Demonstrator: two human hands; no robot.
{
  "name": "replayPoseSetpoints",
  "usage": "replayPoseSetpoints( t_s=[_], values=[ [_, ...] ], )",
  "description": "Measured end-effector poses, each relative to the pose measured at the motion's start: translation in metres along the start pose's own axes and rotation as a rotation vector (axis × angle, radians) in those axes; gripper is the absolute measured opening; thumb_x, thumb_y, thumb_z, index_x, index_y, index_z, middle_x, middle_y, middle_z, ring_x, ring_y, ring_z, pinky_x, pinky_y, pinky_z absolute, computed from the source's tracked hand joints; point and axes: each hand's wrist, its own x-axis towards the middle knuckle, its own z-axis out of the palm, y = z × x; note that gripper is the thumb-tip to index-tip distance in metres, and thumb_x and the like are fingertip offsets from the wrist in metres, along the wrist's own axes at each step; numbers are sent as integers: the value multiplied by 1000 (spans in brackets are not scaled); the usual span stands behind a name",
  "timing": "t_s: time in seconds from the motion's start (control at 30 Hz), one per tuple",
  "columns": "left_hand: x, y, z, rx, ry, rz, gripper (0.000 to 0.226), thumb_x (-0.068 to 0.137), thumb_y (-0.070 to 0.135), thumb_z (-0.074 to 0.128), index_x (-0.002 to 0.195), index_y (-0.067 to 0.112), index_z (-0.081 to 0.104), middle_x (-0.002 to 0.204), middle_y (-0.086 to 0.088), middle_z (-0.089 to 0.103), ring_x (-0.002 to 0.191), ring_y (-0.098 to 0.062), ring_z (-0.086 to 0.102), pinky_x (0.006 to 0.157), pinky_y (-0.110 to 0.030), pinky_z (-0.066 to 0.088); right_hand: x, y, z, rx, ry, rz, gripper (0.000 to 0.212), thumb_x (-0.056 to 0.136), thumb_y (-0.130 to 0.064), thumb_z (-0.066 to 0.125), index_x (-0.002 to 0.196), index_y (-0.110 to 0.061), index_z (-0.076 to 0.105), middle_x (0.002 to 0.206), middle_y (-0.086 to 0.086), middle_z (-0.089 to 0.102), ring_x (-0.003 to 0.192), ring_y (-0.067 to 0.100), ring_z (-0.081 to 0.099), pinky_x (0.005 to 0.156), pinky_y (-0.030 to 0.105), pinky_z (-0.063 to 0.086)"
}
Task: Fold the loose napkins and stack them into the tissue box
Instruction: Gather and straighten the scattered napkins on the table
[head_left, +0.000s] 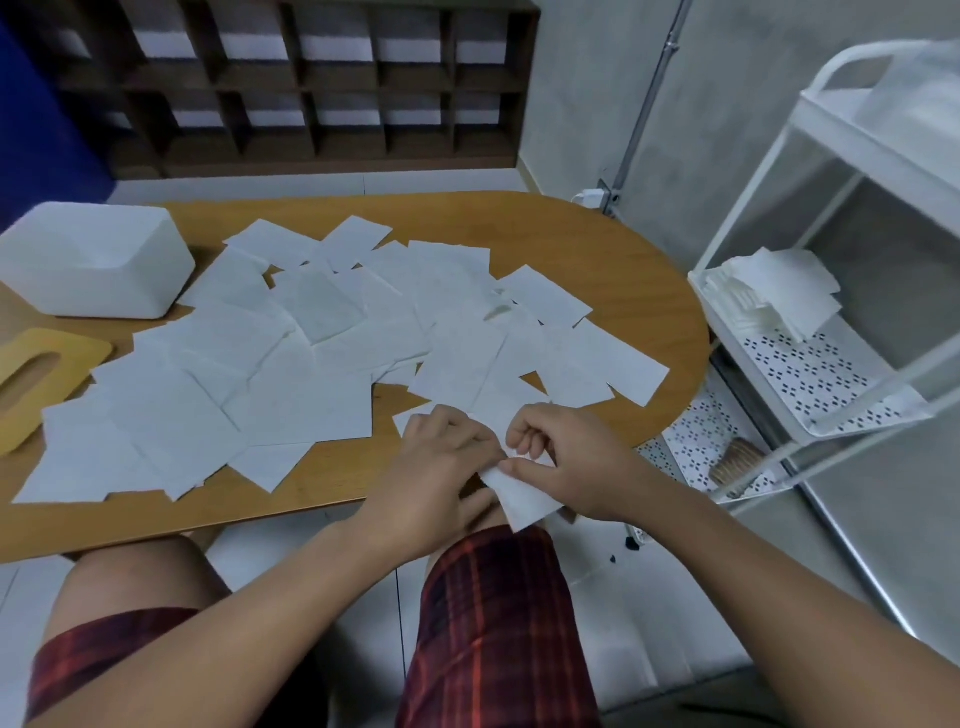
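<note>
2 hands (498, 467) pinch 1 napkin (522, 501) | tissue box (96, 260) – contents hidden | lid (39, 374) off

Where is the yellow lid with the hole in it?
The wooden lid lies at the table's left edge, just in front of the white tissue box, beside the loose napkins.
</note>
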Motion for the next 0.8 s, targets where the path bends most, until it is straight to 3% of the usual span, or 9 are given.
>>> replayPoseSetpoints(
  t_s=[0.1, 0.23, 0.37, 0.47, 0.57, 0.63, 0.7, 0.8],
  values=[
    [5, 5, -5, -112, 70, -68, 27, 108, 54, 58, 105, 34, 76, 110, 25, 71, 116, -8, 49, 101, -32, 32, -5, -17, -9, 98, 28, -22, 26, 95, -58, 78, 101, -34, 71, 97, -14, 74, 100, 6, 70, 85, 30, 58],
    [18, 10, -30, -317, 168, -221, 19, 110, 48, 60, 105, 36, 74, 99, 21, 72, 109, -5, 59, 101, -37, 43, -6, -46, -21, 189, 102, -68, 31, 97, -64, 71, 109, -35, 72, 102, -14, 76, 101, 9, 72, 87, 42, 60],
    [26, 5, -55, -388, 176, -239, 13, 113, 41, 61, 107, 34, 70, 95, 13, 71, 97, -15, 68, 90, -44, 54, 8, -67, -25, 194, 273, -110, 15, 103, -44, 75, 103, -29, 74, 94, -9, 75, 91, 12, 71, 78, 42, 58],
    [19, -5, -70, -418, 205, -292, 6, 110, 41, 67, 111, 35, 68, 90, 8, 70, 89, -17, 68, 78, -43, 56, 24, -77, -25, 206, 333, -121, 12, 107, -32, 70, 98, -25, 74, 90, -7, 74, 89, 14, 69, 77, 42, 55],
    [4, -20, -83, -423, 225, -347, 7, 106, 37, 73, 111, 32, 71, 94, 9, 74, 90, -16, 70, 77, -38, 56, 40, -89, -21, 306, 361, -118, 16, 107, -29, 71, 93, -23, 76, 87, -6, 74, 85, 14, 68, 74, 35, 53],
    [-7, -32, -92, -426, 234, -390, 3, 106, 31, 73, 104, 29, 75, 98, 11, 76, 92, -15, 71, 77, -36, 56, 52, -94, -12, 396, 362, -108, 18, 107, -28, 71, 91, -22, 77, 86, -5, 74, 83, 16, 68, 72, 37, 52],
    [-20, -49, -102, -430, 260, -457, 8, 106, 29, 73, 100, 27, 78, 99, 12, 77, 88, -15, 70, 75, -38, 56, 63, -96, 1, 452, 342, -83, 18, 106, -29, 72, 91, -22, 79, 85, -2, 74, 81, 25, 68, 69, 41, 52],
    [-39, -78, -117, -411, 305, -556, 11, 106, 31, 74, 98, 28, 80, 91, 7, 75, 78, -17, 64, 72, -33, 52, 82, -96, 27, 452, 317, -23, 7, 101, -29, 79, 94, -28, 81, 80, 1, 72, 69, 22, 60, 66, 35, 51]
  ],
)
